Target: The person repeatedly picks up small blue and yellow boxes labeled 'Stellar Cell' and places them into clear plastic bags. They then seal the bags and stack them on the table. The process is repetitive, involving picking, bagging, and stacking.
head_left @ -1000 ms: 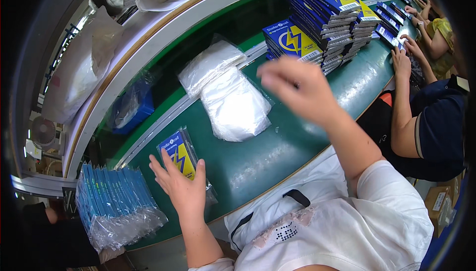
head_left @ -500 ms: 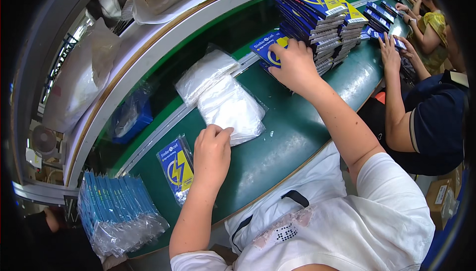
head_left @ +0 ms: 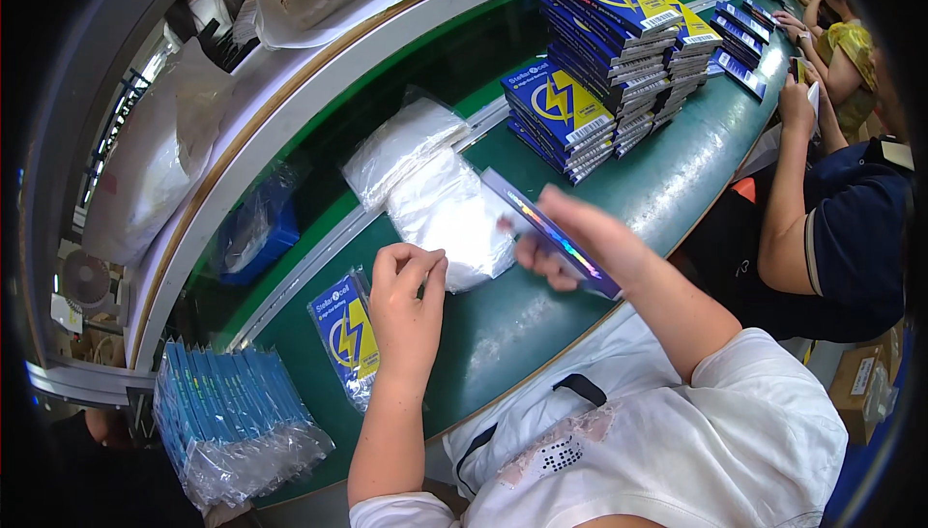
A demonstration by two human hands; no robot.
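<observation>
My right hand (head_left: 592, 236), smeared by motion, grips a thin blue box (head_left: 551, 231) tilted on edge above the bench. Just left of it lies a pile of clear plastic bags (head_left: 449, 219). At that pile's near left edge, my left hand (head_left: 408, 281) has thumb and forefinger pinched together; whatever is between them cannot be made out. Beside my left wrist is a blue-and-yellow box in a clear bag (head_left: 344, 335), flat on the bench. Stacks of the same blue-and-yellow boxes (head_left: 561, 102) stand beyond my right hand, the nearest one lower than those behind.
A row of bagged blue packs (head_left: 232, 388) stands at the near left of the green bench (head_left: 483, 335). Behind the rail is a blue bin (head_left: 256, 238). A shelf edge (head_left: 319, 54) curves along the back. Co-workers sit at right, one with a dark sleeve (head_left: 851, 228).
My right hand has come from the nearest stack toward the bags, bringing a box with it. My left hand's thumb and forefinger have closed a little, near the same spot.
</observation>
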